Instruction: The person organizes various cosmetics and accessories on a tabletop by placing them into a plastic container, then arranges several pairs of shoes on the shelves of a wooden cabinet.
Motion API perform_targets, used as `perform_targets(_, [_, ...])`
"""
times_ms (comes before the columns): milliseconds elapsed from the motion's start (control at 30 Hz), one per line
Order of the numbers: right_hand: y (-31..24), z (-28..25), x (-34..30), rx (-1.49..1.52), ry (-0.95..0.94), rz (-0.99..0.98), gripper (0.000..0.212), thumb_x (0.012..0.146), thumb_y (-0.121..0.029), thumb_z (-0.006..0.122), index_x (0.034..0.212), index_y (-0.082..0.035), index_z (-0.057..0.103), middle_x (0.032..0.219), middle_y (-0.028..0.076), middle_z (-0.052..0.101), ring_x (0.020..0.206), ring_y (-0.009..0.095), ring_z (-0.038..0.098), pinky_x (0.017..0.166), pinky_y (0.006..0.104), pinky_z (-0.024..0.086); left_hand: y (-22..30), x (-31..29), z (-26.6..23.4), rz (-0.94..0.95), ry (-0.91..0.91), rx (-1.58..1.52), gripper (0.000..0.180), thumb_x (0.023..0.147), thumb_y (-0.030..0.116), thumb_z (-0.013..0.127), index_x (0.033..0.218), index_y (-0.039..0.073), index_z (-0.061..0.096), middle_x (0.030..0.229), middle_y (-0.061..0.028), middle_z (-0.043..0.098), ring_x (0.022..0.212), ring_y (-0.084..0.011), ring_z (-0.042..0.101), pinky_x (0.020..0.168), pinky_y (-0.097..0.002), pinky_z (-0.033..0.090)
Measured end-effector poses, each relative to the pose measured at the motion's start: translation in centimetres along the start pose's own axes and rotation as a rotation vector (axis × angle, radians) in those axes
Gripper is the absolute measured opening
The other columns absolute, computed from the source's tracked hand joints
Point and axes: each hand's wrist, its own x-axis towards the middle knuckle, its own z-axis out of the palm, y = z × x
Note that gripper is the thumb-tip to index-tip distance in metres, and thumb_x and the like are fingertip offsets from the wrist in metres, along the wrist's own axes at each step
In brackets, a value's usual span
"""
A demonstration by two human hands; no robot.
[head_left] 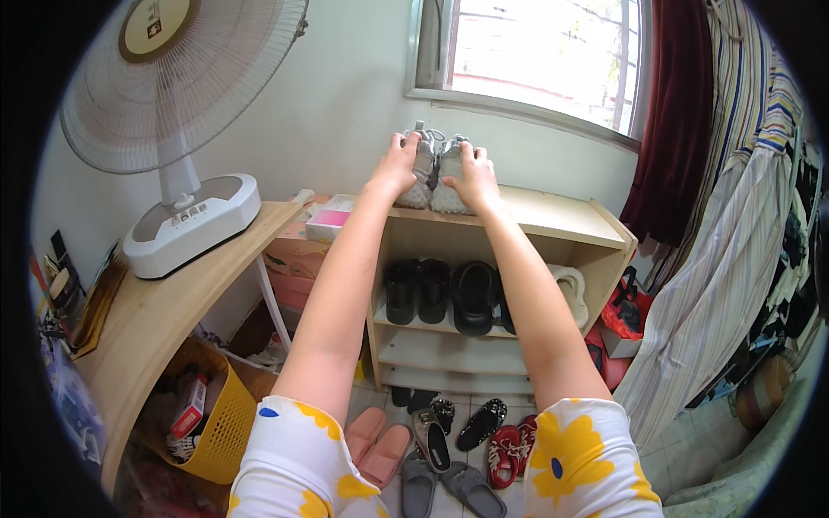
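A pair of grey lace-up sneakers with pale, chunky soles sits side by side on the wooden shoe rack's top (540, 210), against the wall. Around the outer side of the left sneaker (420, 177) my left hand (397, 166) is closed. My right hand (476, 179) grips the right sneaker (448, 168) from its right side, thumb across the front. Both arms stretch forward over the rack. On the shelf below stand black slippers (418, 290), a larger black clog (474, 298) and a white slipper (571, 289), partly covered by my right arm.
Left, a wooden table (203, 268) bears a standing fan (192, 220); a yellow basket (226, 423) is beneath it. Pink slippers (381, 449), grey slippers (473, 489) and red sneakers (503, 455) lie on the floor. A striped curtain (699, 285) hangs at right.
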Motion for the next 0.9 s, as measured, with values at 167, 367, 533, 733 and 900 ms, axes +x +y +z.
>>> perform_targets(167, [-1.1, 1.3, 0.4, -0.134, 0.012, 0.153, 0.075, 0.064, -0.019, 0.073, 0.125, -0.009, 0.03, 0.12, 0.018, 0.035, 0.104, 0.037, 0.046, 0.078, 0.0415, 0.047, 0.9, -0.9, 1.0, -0.081, 0.083, 0.053, 0.063, 0.065, -0.001, 0.055, 0.12, 0.012, 0.026, 0.119, -0.0201, 0.031, 0.092, -0.0435, 0.051, 0.08, -0.0451, 0.044])
perform_targets(367, [0.5, 0.5, 1.1, -0.03, -0.039, 0.041, 0.079, 0.063, -0.017, 0.073, 0.126, -0.005, 0.027, 0.122, 0.023, 0.031, 0.097, 0.039, 0.051, 0.08, 0.0412, 0.046, -1.1, -1.3, 1.2, 0.012, 0.135, -0.11, 0.064, 0.066, 0.006, 0.065, 0.117, 0.012, 0.026, 0.12, -0.0174, 0.03, 0.1, -0.0412, 0.046, 0.082, -0.0445, 0.042])
perform_targets(533, [0.8, 0.8, 0.2, 0.004, -0.009, -0.069, 0.08, 0.062, -0.015, 0.073, 0.125, -0.004, 0.026, 0.123, 0.025, 0.03, 0.102, 0.041, 0.047, 0.085, 0.0409, 0.043, -1.3, -1.1, 1.4, -0.055, 0.067, -0.128, 0.065, 0.068, 0.006, 0.066, 0.118, 0.011, 0.026, 0.12, -0.0176, 0.03, 0.11, -0.0375, 0.04, 0.088, -0.0422, 0.04])
perform_targets(733, [1.6, 0.7, 0.9, 0.003, -0.109, -0.013, 0.084, 0.062, -0.014, 0.073, 0.128, -0.005, 0.022, 0.125, 0.027, 0.028, 0.108, 0.042, 0.042, 0.089, 0.0409, 0.04, -1.7, -0.8, 3.3, -0.046, 0.119, -0.184, 0.068, 0.071, 0.006, 0.063, 0.125, 0.011, 0.023, 0.126, -0.0186, 0.028, 0.116, -0.038, 0.034, 0.093, -0.0406, 0.036])
perform_targets(900, [1.1, 1.2, 0.6, -0.014, -0.082, 0.031, 0.089, 0.065, -0.017, 0.072, 0.132, -0.009, 0.014, 0.132, 0.027, 0.02, 0.113, 0.045, 0.036, 0.091, 0.0431, 0.038, -1.8, -0.8, 3.6, -0.08, 0.112, -0.099, 0.071, 0.074, 0.006, 0.06, 0.13, 0.011, 0.017, 0.132, -0.0207, 0.023, 0.118, -0.039, 0.032, 0.095, -0.0412, 0.034])
